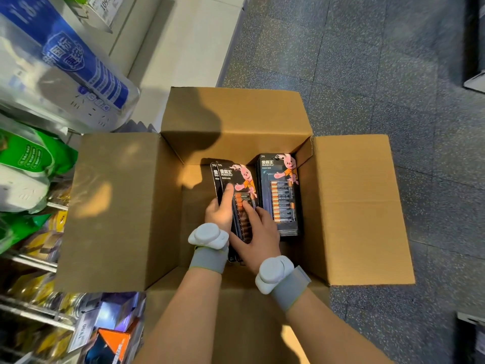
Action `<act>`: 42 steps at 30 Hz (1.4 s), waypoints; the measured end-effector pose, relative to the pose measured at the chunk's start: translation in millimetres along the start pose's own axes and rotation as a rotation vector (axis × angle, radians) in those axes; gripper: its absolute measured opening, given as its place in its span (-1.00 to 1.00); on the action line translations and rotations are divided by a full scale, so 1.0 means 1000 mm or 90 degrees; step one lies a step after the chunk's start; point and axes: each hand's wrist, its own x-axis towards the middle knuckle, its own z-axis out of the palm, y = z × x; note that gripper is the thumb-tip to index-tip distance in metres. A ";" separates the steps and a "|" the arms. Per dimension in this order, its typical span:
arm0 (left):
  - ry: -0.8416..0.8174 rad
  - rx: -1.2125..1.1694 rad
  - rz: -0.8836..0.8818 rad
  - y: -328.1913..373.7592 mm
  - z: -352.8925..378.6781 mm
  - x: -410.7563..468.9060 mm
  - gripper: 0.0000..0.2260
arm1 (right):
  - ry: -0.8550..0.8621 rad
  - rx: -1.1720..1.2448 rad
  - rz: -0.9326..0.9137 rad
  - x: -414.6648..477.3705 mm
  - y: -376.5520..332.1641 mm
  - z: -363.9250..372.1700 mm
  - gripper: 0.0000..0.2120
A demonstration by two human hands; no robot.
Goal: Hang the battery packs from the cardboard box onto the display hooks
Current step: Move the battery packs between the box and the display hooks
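Note:
An open cardboard box (118, 206) stands on the floor with its flaps spread. Inside lie black battery packs with a pink rabbit print. My left hand (220, 208) grips a small stack of battery packs (236, 177) along its left edge, thumb laid on the front. My right hand (258, 232) rests on the same stack with its fingers spread over the batteries. A second stack of battery packs (282, 195) lies flat at the box's right side, untouched. No display hooks are in view.
Store shelving runs along the left with green and white bags (26, 164), blue-printed packs (68, 56) and boxed goods (110, 332) lower down. Speckled grey floor (380, 74) lies to the right and behind the box.

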 end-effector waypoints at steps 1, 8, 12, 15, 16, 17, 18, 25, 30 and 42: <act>-0.009 -0.017 0.008 -0.001 -0.001 -0.001 -0.83 | -0.004 0.009 -0.006 0.000 0.001 -0.001 -0.33; -0.039 -0.026 0.053 -0.002 0.000 -0.001 -0.81 | -0.012 0.054 -0.049 -0.008 -0.004 -0.005 -0.52; -0.053 0.019 0.104 -0.005 -0.004 0.002 -0.80 | 0.000 0.095 -0.047 -0.004 -0.003 -0.008 -0.56; -0.057 0.031 0.116 -0.010 -0.010 0.005 -0.84 | 0.065 0.223 0.013 0.003 0.002 -0.011 -0.66; -0.057 0.021 0.099 -0.011 -0.012 0.005 -0.85 | 0.097 0.288 0.059 0.008 0.004 -0.015 -0.71; -0.057 0.011 0.083 -0.012 -0.014 0.005 -0.85 | 0.127 0.323 0.109 0.012 0.008 -0.020 -0.75; -0.059 0.004 0.075 -0.013 -0.015 0.007 -0.84 | 0.161 0.307 0.150 0.019 0.014 -0.024 -0.77; -0.066 -0.017 0.064 -0.010 -0.011 0.013 -0.83 | 0.192 -0.023 0.212 0.054 0.035 -0.033 -0.38; -0.063 -0.008 0.050 -0.006 -0.010 0.014 -0.77 | 0.156 -0.153 0.248 0.065 0.036 -0.022 -0.10; -0.049 -0.005 -0.002 -0.004 -0.021 0.020 -0.87 | 0.138 -0.211 0.366 0.077 0.024 -0.015 -0.02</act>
